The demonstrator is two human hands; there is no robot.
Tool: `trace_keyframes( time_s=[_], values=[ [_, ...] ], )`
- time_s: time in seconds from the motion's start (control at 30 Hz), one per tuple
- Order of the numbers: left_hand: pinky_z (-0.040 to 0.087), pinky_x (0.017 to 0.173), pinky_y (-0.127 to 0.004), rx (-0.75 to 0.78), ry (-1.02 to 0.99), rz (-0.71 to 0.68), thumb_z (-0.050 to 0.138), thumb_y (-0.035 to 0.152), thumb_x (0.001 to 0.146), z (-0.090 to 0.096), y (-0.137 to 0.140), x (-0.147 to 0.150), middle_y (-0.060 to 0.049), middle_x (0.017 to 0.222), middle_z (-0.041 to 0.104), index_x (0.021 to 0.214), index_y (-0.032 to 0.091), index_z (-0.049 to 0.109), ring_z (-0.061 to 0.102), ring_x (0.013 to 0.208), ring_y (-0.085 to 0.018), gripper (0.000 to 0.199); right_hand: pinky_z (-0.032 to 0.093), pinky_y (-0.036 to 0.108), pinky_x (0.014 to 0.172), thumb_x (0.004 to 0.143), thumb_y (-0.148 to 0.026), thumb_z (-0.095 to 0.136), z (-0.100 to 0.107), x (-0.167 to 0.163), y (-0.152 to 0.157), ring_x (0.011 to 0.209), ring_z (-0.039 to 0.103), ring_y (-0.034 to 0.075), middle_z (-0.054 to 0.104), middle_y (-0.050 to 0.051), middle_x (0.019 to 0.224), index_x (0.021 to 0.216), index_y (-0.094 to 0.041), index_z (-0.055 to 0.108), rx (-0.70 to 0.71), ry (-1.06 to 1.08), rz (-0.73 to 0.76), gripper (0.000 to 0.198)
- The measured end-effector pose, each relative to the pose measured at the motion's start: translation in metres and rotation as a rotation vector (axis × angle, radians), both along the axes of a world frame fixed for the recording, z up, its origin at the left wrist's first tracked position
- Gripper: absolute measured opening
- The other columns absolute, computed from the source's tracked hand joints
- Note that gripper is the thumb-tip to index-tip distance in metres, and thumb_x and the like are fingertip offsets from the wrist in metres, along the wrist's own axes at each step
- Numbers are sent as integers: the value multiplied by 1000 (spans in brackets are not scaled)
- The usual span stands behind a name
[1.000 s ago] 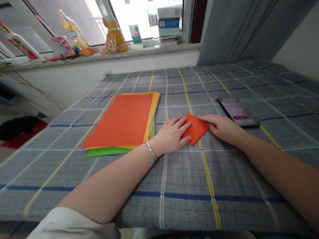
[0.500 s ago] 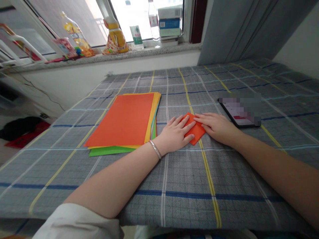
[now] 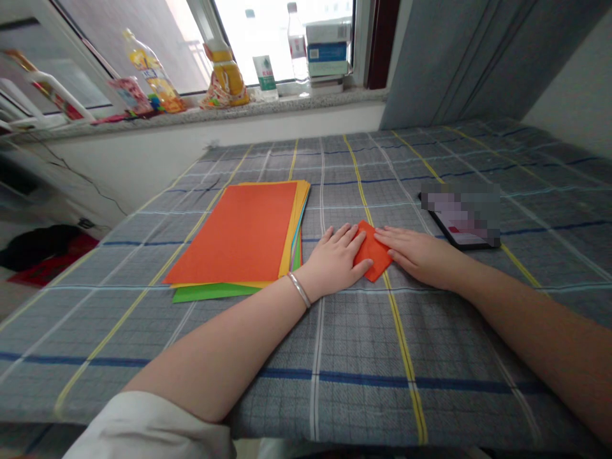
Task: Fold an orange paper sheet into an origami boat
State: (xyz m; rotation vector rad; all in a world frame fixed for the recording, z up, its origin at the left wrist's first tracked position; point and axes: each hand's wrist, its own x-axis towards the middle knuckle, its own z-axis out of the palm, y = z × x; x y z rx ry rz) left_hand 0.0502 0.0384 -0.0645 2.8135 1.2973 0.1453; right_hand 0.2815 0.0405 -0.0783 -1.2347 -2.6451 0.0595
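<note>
A small folded piece of orange paper [image 3: 374,256] lies flat on the checked cloth, turned at an angle. My left hand [image 3: 337,255] rests on its left edge with the fingers spread and the thumb near its lower part. On the opposite side, my right hand [image 3: 415,254] lies flat, its fingertips touching the paper's right edge. Neither hand grips anything. To the left of my left hand lies a stack of coloured paper sheets [image 3: 239,233], orange on top, with yellow and green edges showing beneath.
A phone [image 3: 461,220] lies on the checked tablecloth [image 3: 363,401] beyond my right hand. Along the windowsill [image 3: 182,121] at the back stand a yellow drink bottle [image 3: 150,70], a tube [image 3: 264,73], a clear bottle [image 3: 297,48] and stacked boxes [image 3: 327,51].
My left hand has slid slightly left, showing more of the orange paper. My right hand has shifted slightly right. The view has tilted a little.
</note>
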Motion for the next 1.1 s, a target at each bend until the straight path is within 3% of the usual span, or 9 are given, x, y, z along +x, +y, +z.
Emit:
trace_keyframes(
  time_s=[0.2, 0.33, 0.57, 0.8, 1.1],
  values=[
    [20, 119, -50, -2, 4, -14, 32, 52, 99, 0, 0, 0, -16, 158, 30, 150, 11, 33, 25, 148, -30, 66, 42, 50, 106, 100, -33, 25, -1, -8, 15, 130, 50, 27, 52, 3, 146, 143, -23, 51, 5, 9, -75, 52],
    [18, 120, -49, -11, 27, -16, 31, 51, 99, 2, -1, 0, -15, 158, 28, 151, 9, 31, 24, 148, -30, 67, 46, 50, 95, 99, -38, 27, -2, -15, 32, 112, 57, 29, 52, 2, 146, 142, -26, 53, 59, -55, -98, 52],
    [21, 120, -48, 0, 7, 8, 35, 54, 97, 2, 0, 0, -18, 159, 26, 148, 9, 37, 23, 148, -31, 68, 46, 48, 95, 95, -39, 36, 7, -23, 43, 109, 56, 30, 55, 4, 144, 139, -27, 56, 55, -134, -99, 50],
    [22, 119, -51, 21, -19, -6, 37, 53, 97, 0, 2, -1, -12, 157, 33, 148, 14, 39, 28, 146, -31, 64, 45, 47, 94, 96, -36, 36, 10, -35, 36, 107, 56, 31, 61, 9, 133, 133, -22, 62, 120, -130, -199, 48],
    [28, 117, -48, 32, 6, 94, 32, 48, 101, 8, -3, -5, -11, 154, 40, 148, 11, 38, 32, 144, -30, 61, 45, 45, 94, 97, -32, 35, 17, -26, 25, 109, 56, 31, 57, 8, 141, 135, -11, 59, 118, -214, -146, 50]
  ],
)
